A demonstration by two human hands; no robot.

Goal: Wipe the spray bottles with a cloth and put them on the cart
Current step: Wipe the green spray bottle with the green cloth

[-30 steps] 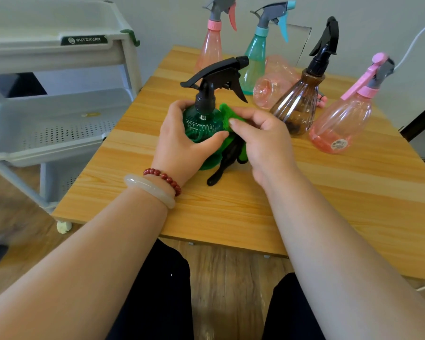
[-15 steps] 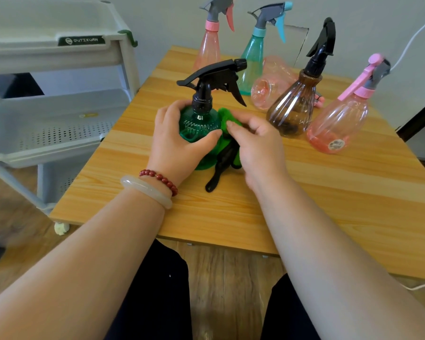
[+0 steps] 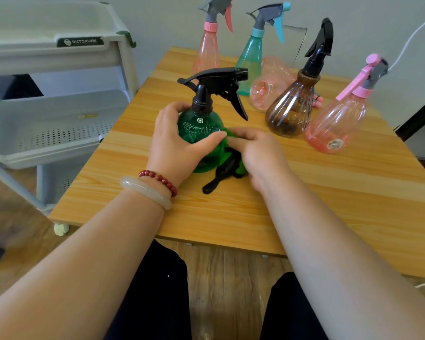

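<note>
A round green spray bottle [image 3: 198, 126] with a black trigger head stands upright near the middle of the wooden table [image 3: 231, 217]. My left hand [image 3: 174, 143] grips its body from the left. My right hand [image 3: 258, 153] holds a green cloth [image 3: 225, 153] against the bottle's right side, low down. A black piece [image 3: 221, 175] lies on the table under that hand. The grey cart [image 3: 59, 106] stands to the left of the table.
At the back stand a tall pink bottle [image 3: 206, 52], a teal bottle [image 3: 249, 60] and a brown bottle [image 3: 291, 111]. A pink round bottle [image 3: 336, 123] stands at the right; another pink one [image 3: 270, 84] lies on its side. A white cable [image 3: 412, 35] runs along the wall.
My right hand has slid the cloth lower down the green bottle's right side. My left hand keeps its grip on the bottle.
</note>
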